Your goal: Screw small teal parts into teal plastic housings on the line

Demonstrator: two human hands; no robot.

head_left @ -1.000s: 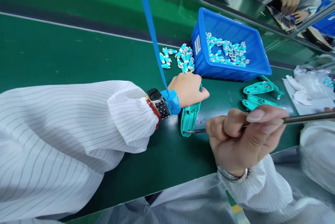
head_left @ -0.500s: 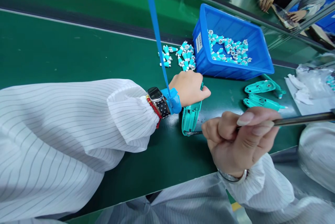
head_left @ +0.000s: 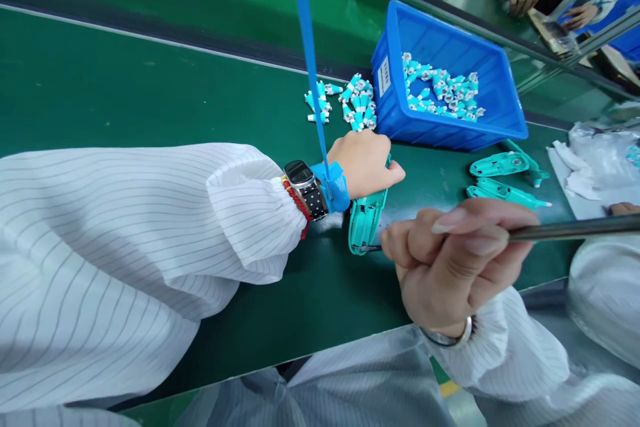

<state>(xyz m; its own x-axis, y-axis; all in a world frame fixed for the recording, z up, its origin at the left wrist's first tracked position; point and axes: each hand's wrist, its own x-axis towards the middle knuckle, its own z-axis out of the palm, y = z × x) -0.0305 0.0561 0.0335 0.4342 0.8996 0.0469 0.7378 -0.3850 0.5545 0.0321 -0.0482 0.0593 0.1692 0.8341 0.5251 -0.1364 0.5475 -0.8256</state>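
Both hands are at work over one piece: the left hand (head_left: 363, 164), palm down, lies over one end of the teal shell (head_left: 365, 224), its fingers hidden, so I cannot tell how tightly it grips; the right hand (head_left: 450, 267) pinches a slim metal tool (head_left: 575, 230) between thumb and fingers.

Dark green and smooth, the table (head_left: 125, 90) spreads beneath them. Toward its far edge stands a blue bin (head_left: 435, 132) with a white label on its side. Past the bin, to the right, a clear plastic bag (head_left: 607, 154) rests on a white sheet.

About midway between the table's far and near edges lies the teal shell. It is long and narrow, open face up, with a raised rim, moulded ribs inside and a rounded end toward the near edge. The tool's thin dark tip reaches that rounded end; whether it touches is too small to tell.

Right of the hands, below the bin, are two similar teal pieces (head_left: 495, 165), side by side. A blue band (head_left: 335, 190) and a watch (head_left: 300, 172) circle the left wrist. Smallest are the teal-and-white parts (head_left: 359, 104), tapered, heaped beside the bin's left wall, with more inside it.
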